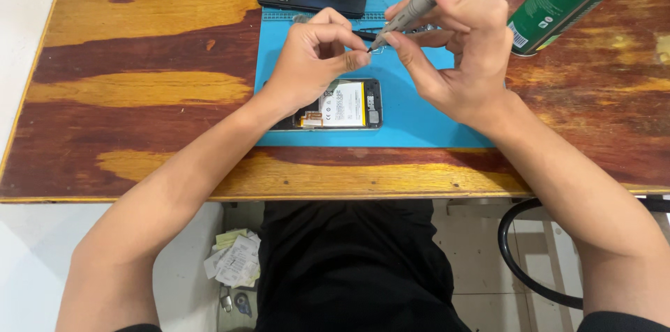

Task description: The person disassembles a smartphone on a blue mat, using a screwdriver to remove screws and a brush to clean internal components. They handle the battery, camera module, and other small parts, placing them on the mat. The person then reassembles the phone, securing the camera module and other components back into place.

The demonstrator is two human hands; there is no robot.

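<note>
Two hands meet above the blue silicone work mat [419,122]: my right hand [460,53] clamps a grey precision screwdriver [408,14], my left hand [314,60] pinches at its tip. I judge a screw is being handled; the opened smartphone with exposed battery [345,105] lies at the mat's near edge, so the next move calls for a steady tip.

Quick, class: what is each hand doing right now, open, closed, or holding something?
Left hand: closed, fingertips pinched at the tool's tip; contents too small to tell.
Right hand: closed on a slim grey metal screwdriver.
</note>
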